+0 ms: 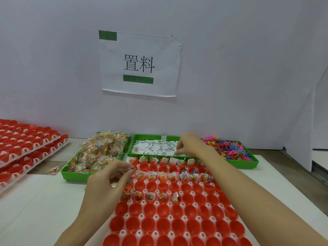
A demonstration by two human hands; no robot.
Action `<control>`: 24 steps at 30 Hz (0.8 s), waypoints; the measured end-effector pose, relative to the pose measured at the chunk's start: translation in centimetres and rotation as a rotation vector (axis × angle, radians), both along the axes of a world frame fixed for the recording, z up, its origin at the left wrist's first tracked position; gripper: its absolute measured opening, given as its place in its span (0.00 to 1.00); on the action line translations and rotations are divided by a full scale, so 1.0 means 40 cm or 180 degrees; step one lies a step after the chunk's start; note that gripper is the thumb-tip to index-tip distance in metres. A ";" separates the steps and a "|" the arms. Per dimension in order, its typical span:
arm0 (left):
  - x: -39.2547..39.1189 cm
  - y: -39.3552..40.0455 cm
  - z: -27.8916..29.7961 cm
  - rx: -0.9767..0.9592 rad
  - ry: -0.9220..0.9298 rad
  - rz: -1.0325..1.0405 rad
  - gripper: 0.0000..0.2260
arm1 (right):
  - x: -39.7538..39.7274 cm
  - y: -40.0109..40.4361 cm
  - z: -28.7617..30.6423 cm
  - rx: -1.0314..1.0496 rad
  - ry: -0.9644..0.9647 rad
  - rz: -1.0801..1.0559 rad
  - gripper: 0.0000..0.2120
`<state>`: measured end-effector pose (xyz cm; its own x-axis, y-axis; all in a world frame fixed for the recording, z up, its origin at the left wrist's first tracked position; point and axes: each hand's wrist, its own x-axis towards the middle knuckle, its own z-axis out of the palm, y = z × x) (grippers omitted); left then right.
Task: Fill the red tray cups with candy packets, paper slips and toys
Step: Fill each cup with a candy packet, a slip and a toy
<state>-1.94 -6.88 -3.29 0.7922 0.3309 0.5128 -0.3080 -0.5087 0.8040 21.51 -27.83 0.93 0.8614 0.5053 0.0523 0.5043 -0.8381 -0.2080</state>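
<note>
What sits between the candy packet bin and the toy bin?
In the head view, the green bin of paper slips sits between them; the right hand reaches into it.

1. Tray (179,226): red cups set in a white, translucent frame.
2. Stacked trays (26,144) at left: same red on white.
3. Three bins (71,174): bright green.
4. Candy packets (99,153): clear wrap, with orange, yellow, red and blue specks inside.
5. Slips (156,148): white with black print.
6. Toys (230,150): mixed pink, orange, blue, purple and green.
7. Sign (140,64): white sheet with black characters, held by dark green tape strips.
8. Wall (53,68): pale grey-lilac, plain.
9. Table (35,201): white.
</note>
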 end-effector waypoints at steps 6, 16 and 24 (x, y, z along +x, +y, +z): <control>0.003 0.000 0.002 0.0195 -0.0006 -0.0021 0.08 | 0.010 0.005 -0.007 -0.0151 0.0005 -0.0141 0.09; 0.000 -0.007 -0.001 0.0451 -0.0064 -0.0086 0.12 | -0.013 0.002 -0.016 0.0098 -0.0211 -0.0233 0.09; -0.008 -0.003 0.007 0.0546 -0.0152 -0.0036 0.11 | -0.026 -0.007 -0.031 0.1049 0.0031 -0.0585 0.08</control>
<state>-2.25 -6.99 -3.00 0.7687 0.2267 0.5982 -0.3502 -0.6334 0.6900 20.47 -28.13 -0.32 0.9374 0.2996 0.1777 0.3483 -0.8019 -0.4855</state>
